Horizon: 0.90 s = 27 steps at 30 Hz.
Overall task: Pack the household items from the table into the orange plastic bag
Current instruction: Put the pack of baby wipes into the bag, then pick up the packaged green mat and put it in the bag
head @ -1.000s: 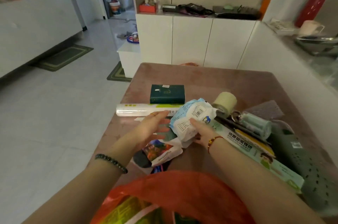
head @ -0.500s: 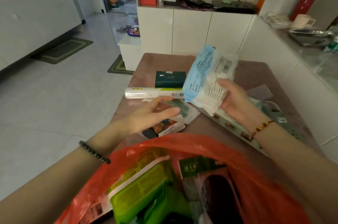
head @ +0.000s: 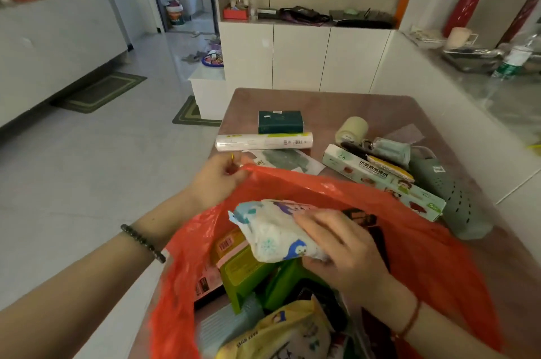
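Note:
The orange plastic bag gapes open at the near edge of the brown table. My left hand pinches the bag's far rim and holds it up. My right hand grips a soft white and blue packet inside the bag's mouth, above green boxes and a yellow pack. On the table lie a dark green box, a clear film roll, a flat pouch, a tape roll, a long foil box and a grey-green perforated item.
A white wall or counter side runs along the table's right edge, with a metal tray and cup on top. White cabinets stand behind the table. Tiled floor lies to the left, with green mats.
My right hand has brought the white and blue packet down from above the table into the bag's mouth. My left hand has taken hold of the bag's rim.

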Tool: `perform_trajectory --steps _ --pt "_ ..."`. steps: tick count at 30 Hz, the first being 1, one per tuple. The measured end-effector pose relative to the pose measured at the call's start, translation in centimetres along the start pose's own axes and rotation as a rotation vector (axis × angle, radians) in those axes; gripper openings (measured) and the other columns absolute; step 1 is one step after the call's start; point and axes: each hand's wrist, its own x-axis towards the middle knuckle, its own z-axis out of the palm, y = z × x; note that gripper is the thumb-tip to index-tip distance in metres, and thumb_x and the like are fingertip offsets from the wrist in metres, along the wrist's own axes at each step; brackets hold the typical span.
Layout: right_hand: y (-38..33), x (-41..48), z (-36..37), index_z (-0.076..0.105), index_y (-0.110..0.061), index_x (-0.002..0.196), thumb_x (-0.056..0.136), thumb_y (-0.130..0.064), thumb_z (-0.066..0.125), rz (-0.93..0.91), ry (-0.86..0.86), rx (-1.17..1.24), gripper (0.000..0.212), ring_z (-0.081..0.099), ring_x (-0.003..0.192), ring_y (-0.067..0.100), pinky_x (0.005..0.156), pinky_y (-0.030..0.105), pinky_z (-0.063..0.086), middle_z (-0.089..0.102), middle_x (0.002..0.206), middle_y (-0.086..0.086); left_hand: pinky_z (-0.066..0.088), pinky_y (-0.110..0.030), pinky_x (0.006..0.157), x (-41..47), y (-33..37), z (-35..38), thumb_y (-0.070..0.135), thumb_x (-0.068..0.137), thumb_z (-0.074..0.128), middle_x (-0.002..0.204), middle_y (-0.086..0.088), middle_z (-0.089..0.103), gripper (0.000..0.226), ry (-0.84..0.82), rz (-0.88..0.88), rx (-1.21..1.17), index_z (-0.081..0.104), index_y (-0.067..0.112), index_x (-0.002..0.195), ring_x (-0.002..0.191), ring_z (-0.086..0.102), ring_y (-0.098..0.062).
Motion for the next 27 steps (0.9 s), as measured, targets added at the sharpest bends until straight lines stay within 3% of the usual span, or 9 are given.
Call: perform_trajectory --steps 2,4,8,12,14,17,19,22,27 --pt "0.1 -1.6 1.8 0.055 -0.016 0.113 0.079 -0.018 0.059 0.047 -0.02 -0.11 0.034 0.056 0.097 0.016 0.086 0.032 0.053 0.068 0.096 0.008 0.046 -0.008 0.056 -0.1 -0.1 0.0 0.012 0.088 0.056 0.071 0.006 0.064 0.021 -0.092 -0.024 -0.064 0.061 0.029 0.077 0.061 0.063 0.005" --pt "-0.1 -2.9 2.9 0.049 -0.022 0.123 0.078 -0.018 0.054 0.152 -0.117 -0.173 0.045 0.051 0.104 0.015 0.087 0.037 0.054 0.06 0.11 0.001 0.052 -0.017 0.067 -0.6 -0.3 0.2 0.016 0.086 0.061 0.075 0.007 0.071 0.012 -0.258 -0.008 -0.084 0.067 0.026 0.082 0.071 0.067 -0.001" --pt "-0.8 -4.2 2.6 0.017 -0.03 0.145 0.078 -0.044 0.049 0.249 -0.435 -0.195 0.076 0.047 0.122 0.018 0.097 0.044 0.046 0.056 0.126 -0.003 0.051 -0.017 0.083 -1.3 -1.3 0.9 0.018 0.083 0.065 0.09 0.015 0.072 0.012 -0.54 0.088 0.072 0.07 0.026 0.091 0.089 0.067 -0.002" --pt "-0.3 -1.4 -1.6 0.056 -0.03 0.121 0.083 -0.045 0.05 0.291 -0.448 0.127 0.041 0.059 0.107 0.0 0.089 0.023 0.052 0.064 0.116 -0.012 0.051 -0.023 0.087 -0.6 -1.0 -0.7 0.028 0.083 0.064 0.102 0.006 0.071 0.021 -0.721 0.053 0.104 0.069 0.019 0.102 0.094 0.066 -0.006" --pt "0.5 1.6 -4.0 0.065 -0.026 0.108 0.087 -0.037 0.053 0.329 -0.356 0.324 0.027 0.061 0.094 -0.008 0.082 0.011 0.05 0.067 0.102 -0.016 0.051 -0.021 0.084 0.2 -0.5 -1.7 0.053 0.078 0.058 0.096 0.015 0.071 0.034 -0.774 -0.008 0.102 0.068 0.028 0.1 0.09 0.065 -0.001" --pt "4.3 6.9 -5.3 0.065 -0.028 0.098 0.085 -0.018 0.061 0.488 -0.129 0.371 0.018 0.064 0.081 -0.005 0.071 0.005 0.049 0.066 0.087 -0.02 0.053 -0.017 0.066 2.8 -0.4 -2.3 0.082 0.057 0.045 0.074 0.02 0.07 0.057 -0.591 -0.163 0.055 0.063 0.037 0.087 0.07 0.066 0.002" --pt "7.9 10.0 -3.6 0.065 -0.026 0.104 0.084 -0.014 0.063 0.655 -0.125 0.388 0.023 0.063 0.076 -0.004 0.067 0.003 0.048 0.067 0.093 -0.014 0.055 -0.021 0.063 5.3 -1.4 -1.6 0.071 0.07 0.045 0.071 0.007 0.069 0.046 -0.414 -0.233 -0.015 0.061 0.031 0.089 0.067 0.066 -0.008" --pt "13.4 12.2 1.6 0.052 -0.017 0.124 0.082 -0.018 0.067 0.793 -0.396 0.312 0.045 0.06 0.093 0.008 0.073 0.011 0.046 0.061 0.12 0.004 0.052 -0.026 0.071 8.8 -3.2 0.0 0.041 0.094 0.039 0.093 0.005 0.061 0.029 -0.264 -0.355 -0.068 0.051 0.022 0.111 0.084 0.061 -0.014" --pt "19.0 10.1 12.8 0.024 -0.016 0.143 0.071 -0.033 0.074 0.706 -0.889 0.122 0.089 0.036 0.132 0.024 0.105 0.035 0.036 0.034 0.146 0.007 0.051 -0.03 0.073 12.2 -7.0 2.6 0.045 0.093 0.042 0.116 -0.009 0.058 0.033 -0.206 -0.569 -0.233 0.048 0.022 0.116 0.095 0.061 -0.022"
